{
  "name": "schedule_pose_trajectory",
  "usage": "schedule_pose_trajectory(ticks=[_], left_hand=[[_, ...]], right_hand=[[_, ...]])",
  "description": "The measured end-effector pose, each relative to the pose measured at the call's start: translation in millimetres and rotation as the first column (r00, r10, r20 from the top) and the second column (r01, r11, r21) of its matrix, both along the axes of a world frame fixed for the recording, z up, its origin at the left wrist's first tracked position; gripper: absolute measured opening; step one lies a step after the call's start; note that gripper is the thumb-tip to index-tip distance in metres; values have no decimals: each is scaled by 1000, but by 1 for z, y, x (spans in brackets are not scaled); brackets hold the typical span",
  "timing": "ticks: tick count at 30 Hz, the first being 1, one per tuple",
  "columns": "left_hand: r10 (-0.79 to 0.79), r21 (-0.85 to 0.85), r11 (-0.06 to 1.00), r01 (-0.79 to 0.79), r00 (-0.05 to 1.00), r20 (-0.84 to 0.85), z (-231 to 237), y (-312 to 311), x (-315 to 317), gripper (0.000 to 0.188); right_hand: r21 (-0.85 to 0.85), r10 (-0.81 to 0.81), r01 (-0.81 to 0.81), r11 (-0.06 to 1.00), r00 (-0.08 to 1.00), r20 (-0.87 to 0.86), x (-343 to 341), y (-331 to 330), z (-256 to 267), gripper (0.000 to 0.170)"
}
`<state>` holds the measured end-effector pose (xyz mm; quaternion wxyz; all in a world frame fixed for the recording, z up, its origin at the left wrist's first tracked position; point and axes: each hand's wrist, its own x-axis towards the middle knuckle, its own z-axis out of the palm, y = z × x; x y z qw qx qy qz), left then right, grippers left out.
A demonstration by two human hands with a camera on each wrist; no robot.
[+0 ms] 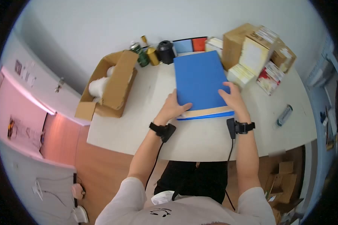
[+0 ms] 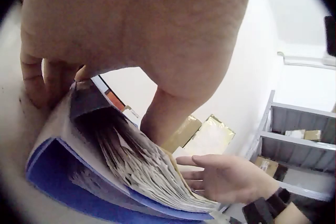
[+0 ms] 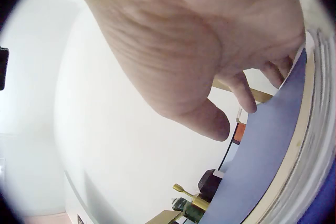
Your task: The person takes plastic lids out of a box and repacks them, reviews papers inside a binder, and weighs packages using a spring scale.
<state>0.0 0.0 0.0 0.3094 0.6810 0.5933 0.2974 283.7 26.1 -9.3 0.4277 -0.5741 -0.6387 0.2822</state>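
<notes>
A blue folder [image 1: 199,78] lies on a thick stack of papers, with another blue cover at the bottom, on the white table. My left hand [image 1: 172,107] grips the stack's near left side, thumb on top and fingers down along the side. In the left wrist view, loose page edges [image 2: 149,174] show between the covers below the left hand [image 2: 131,35]. At the right edge of the folder is my right hand [image 1: 234,98], fingers relaxed and thumb apart. The right wrist view shows the right hand [image 3: 199,50] with its thumb raised above the blue cover [image 3: 262,134].
An open cardboard box [image 1: 118,84] with white items stands at the left of the table [image 1: 139,131]. Behind are a green can [image 1: 141,56], a yellow bottle [image 1: 153,56] and a black container [image 1: 166,51]. Several boxes [image 1: 236,45] stand at back right; a tube [image 1: 284,115] lies at right.
</notes>
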Motion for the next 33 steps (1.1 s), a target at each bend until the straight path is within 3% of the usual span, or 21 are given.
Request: schedule_pose_trajectory(ticks=[1, 4, 8, 10, 11, 13, 15, 17, 20, 21, 23, 24, 26, 28, 29, 31, 33], left_hand=[[-7, 9, 1000, 8, 998, -58, -3, 0, 0, 90], [28, -3, 1000, -28, 1000, 7, 0, -7, 2, 97], [-36, -89, 995, 35, 999, -16, 13, -17, -4, 92], [-138, -107, 981, 160, 971, 194, 18, -26, -16, 87], [-123, -109, 983, 147, 972, 202, 20, -33, -24, 87], [-50, 95, 994, 55, 997, -50, 27, -44, -44, 75], [152, 557, 831, -9, 966, -211, 43, -54, -77, 60], [321, 701, 708, -88, 924, -208, 91, -71, -116, 49], [552, 758, 572, -314, 831, -72, 131, -89, -175, 40], [549, 759, 575, -305, 832, -81, 134, -96, -192, 40], [616, 587, 715, -379, 738, -274, 131, -104, -222, 39], [607, 593, 719, -362, 743, -282, 119, -104, -237, 39], [570, 674, 724, -145, 676, -467, 95, -97, -250, 39], [578, 717, 689, -105, 677, -456, 89, -97, -239, 36], [610, 760, 643, -93, 662, -435, 89, -98, -230, 34], [571, 727, 680, -92, 688, -448, 95, -100, -212, 35], [588, 713, 696, -87, 640, -495, 96, -100, -196, 35]], right_hand=[[20, -39, 38, 999, 998, 49, 1, 0, 0, 50], [41, -58, 57, 998, 998, 7, 4, 0, 0, 47], [41, -21, 21, 999, 1000, 19, 10, 6, -5, 44], [60, -51, 49, 997, 998, 30, 10, 10, -12, 41], [57, -37, 34, 998, 999, 38, 11, 11, -15, 41], [86, -32, 36, 996, 998, -49, 14, 15, -15, 37], [126, -35, 40, 991, 998, -45, 12, 14, -11, 35], [160, -47, 55, 986, 997, -55, 8, 11, -7, 34], [221, 20, 14, 975, 989, -148, -1, 5, 1, 33], [198, 17, 10, 980, 991, -133, -3, 1, 5, 33], [178, 5, 18, 984, 991, -132, -7, 0, 8, 32], [175, 41, -17, 984, 991, -130, -9, 1, 7, 34], [168, 42, -18, 986, 990, -135, -11, -3, 8, 36], [319, 232, -242, 916, 970, 70, -17, -11, 12, 46], [291, 256, -301, 908, 949, 183, -20, -18, 15, 53], [255, 263, -344, 904, 916, 303, -24, -28, 18, 59], [47, 437, -497, 866, 801, 409, -25, -31, 17, 70]])
